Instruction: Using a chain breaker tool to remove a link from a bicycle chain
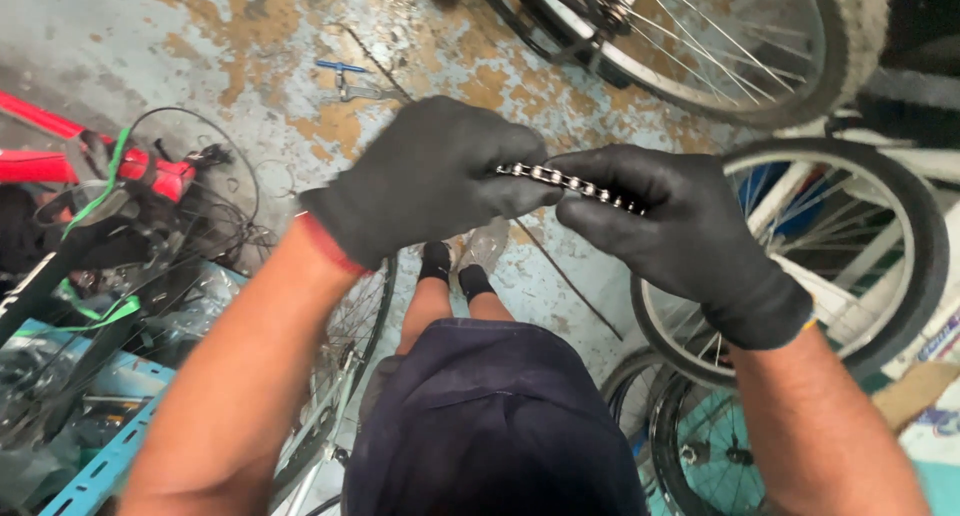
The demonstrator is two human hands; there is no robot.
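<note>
Your black-gloved left hand [425, 176] and right hand [665, 226] each pinch the short silver metal bicycle chain [570, 183] in a closed grip, one at either end.

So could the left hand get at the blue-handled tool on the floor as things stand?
Probably not right away: the left hand grips the chain with the right hand, and the blue-handled tool lies far below on the floor.

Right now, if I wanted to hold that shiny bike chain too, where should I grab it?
Probably the bare middle of the bicycle chain, pinched from above by its flat side plates. Both gloved hands already cover its ends: the left hand pinches one, the right hand the other. The short stretch between them runs nearly level, tilting slightly down to the right, so only that part is open.
</note>
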